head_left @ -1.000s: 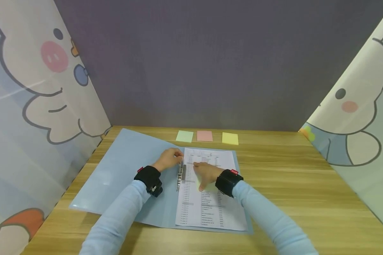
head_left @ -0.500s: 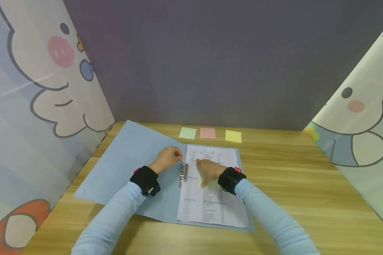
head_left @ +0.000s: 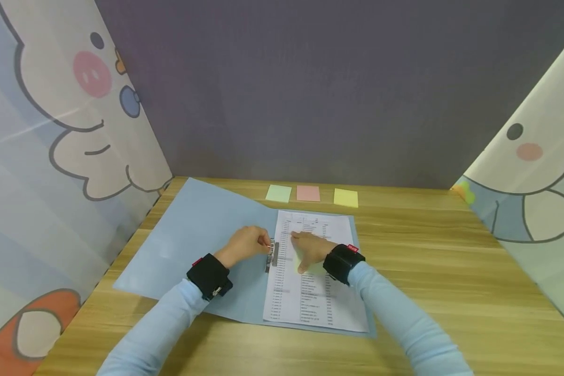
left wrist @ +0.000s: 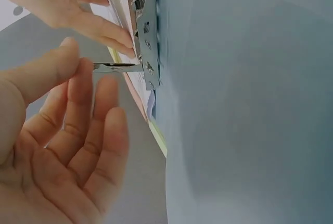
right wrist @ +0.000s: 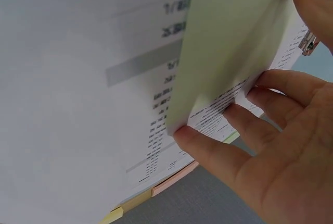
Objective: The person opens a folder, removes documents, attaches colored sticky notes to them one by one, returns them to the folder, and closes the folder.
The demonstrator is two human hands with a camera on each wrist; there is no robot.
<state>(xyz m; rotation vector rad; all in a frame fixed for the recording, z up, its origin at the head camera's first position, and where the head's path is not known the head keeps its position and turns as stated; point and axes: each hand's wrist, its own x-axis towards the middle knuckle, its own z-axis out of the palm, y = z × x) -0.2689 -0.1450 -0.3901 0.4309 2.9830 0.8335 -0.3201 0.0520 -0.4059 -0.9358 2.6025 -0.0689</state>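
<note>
A light blue folder (head_left: 197, 235) lies opened out on the table, with printed sheets (head_left: 296, 305) on its right side. Along the sheets' left edge runs a metal clip (left wrist: 149, 34). My left hand (head_left: 245, 244) pinches the clip's thin metal lever (left wrist: 118, 67) between thumb and index finger; in the left wrist view the lever sticks out from the clip, and the other fingers curve loosely. My right hand (head_left: 313, 247) rests on the top sheet, fingers spread and fingertips touching the paper. Beneath its palm is a pale yellow-green sheet (right wrist: 226, 36), partly covered.
Three sticky notes lie in a row behind the folder: green (head_left: 278, 194), pink (head_left: 308, 194) and yellow (head_left: 345, 198). A dark panel (head_left: 286, 94) stands at the table's back. Patterned curtains (head_left: 80, 146) flank both sides.
My left hand has moved down along the clip, towards me, with the lever swinging along in its pinch. My right hand stays on the sheets. The head view has shifted slightly.
</note>
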